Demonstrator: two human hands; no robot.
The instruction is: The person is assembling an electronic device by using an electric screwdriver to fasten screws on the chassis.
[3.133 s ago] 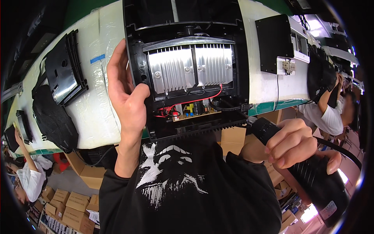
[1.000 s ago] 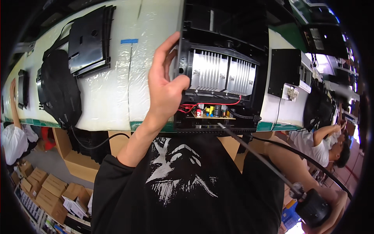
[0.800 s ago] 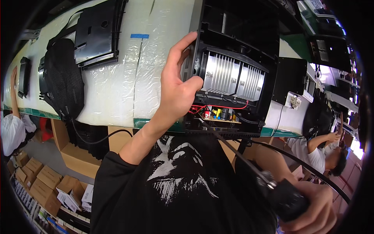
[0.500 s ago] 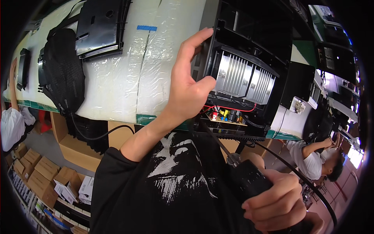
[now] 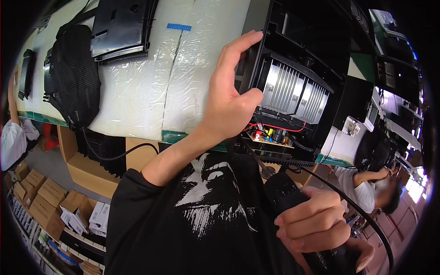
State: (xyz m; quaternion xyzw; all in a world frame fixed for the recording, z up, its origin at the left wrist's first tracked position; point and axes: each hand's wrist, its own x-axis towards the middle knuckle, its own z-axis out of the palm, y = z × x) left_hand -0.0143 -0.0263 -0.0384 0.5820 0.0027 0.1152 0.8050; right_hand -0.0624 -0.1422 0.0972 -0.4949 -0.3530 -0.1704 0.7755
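My left hand [image 5: 231,101] holds the near-left wall of a black device housing [image 5: 251,59], fingers over the outside and thumb at the inner edge. Inside the housing sits a silver finned heat sink [image 5: 293,94]. Below it are a red wire [image 5: 280,130] and a circuit board [image 5: 270,142] with small coloured parts. Wrapped round a black electric screwdriver [image 5: 284,195] is my right hand [image 5: 316,222]. Its long thin bit slants up and left to the housing's near corner. The bit's tip is lost in the dark there, so contact cannot be made out.
White padding under clear film covers the bench [image 5: 133,96]. A black plastic panel [image 5: 121,32] and a black mesh bag [image 5: 75,78] lie on the left. A black cable [image 5: 362,213] curves past my right hand. Cardboard boxes [image 5: 48,197] stand low left. Other people work at both sides.
The view has shifted slightly, so the housing and my left hand appear farther right. My right hand has brought the screwdriver up and left, closer to the housing's near corner. The left hand keeps its grip.
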